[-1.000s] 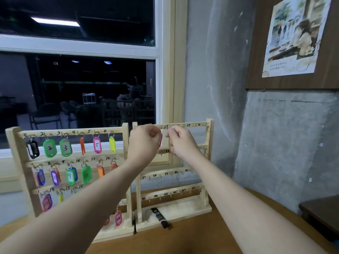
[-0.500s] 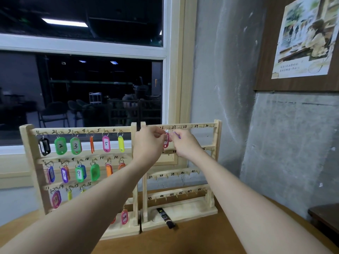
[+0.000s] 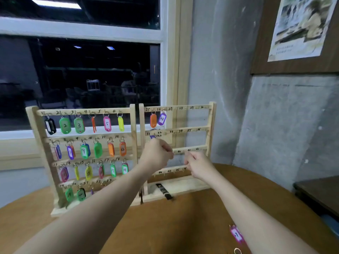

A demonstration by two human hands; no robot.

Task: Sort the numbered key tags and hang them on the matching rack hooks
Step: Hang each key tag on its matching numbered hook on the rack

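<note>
Two wooden racks stand side by side on the table. The left rack [image 3: 41, 136] carries several coloured numbered tags. On the top rail of the right rack [image 3: 211, 125] hang an orange tag [image 3: 153, 120] at 25 and a purple tag [image 3: 162, 118] marked 26. A bit of another purple tag [image 3: 152, 136] shows under 31, just above my left hand. My left hand [image 3: 157, 154] and my right hand [image 3: 199, 165] hover in front of the right rack's third rail, fingers curled, with nothing visible in them. A pink tag [image 3: 236, 234] lies on the table by my right forearm.
A black flat object [image 3: 164, 191] lies in the right rack's base tray. A metal ring [image 3: 237, 251] sits at the frame's bottom edge on the round wooden table [image 3: 183, 222]. Behind the racks are a window and a concrete wall; a dark side table [image 3: 319, 193] stands at right.
Both hands have come down from the right rack's top rail to its third rail. The purple tag they held at the top rail now hangs free at 26.
</note>
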